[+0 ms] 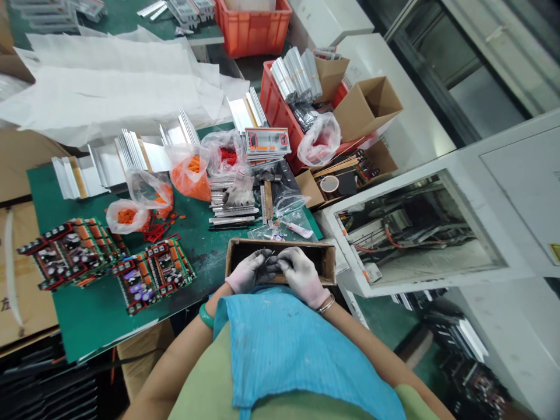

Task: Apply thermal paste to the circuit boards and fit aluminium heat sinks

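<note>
The left hand (248, 273) and the right hand (303, 275), both in gloves, are close together and pinch one small dark part (272, 265) between their fingers. The part is just above the open box (284, 245), at the near edge of the green surface (87, 315). Circuit boards (153, 274) lie to the left.

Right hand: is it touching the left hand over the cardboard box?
Touching. In the head view the fingertips of the right hand meet those of the left hand with no visible gap, above the open cardboard box.
</note>
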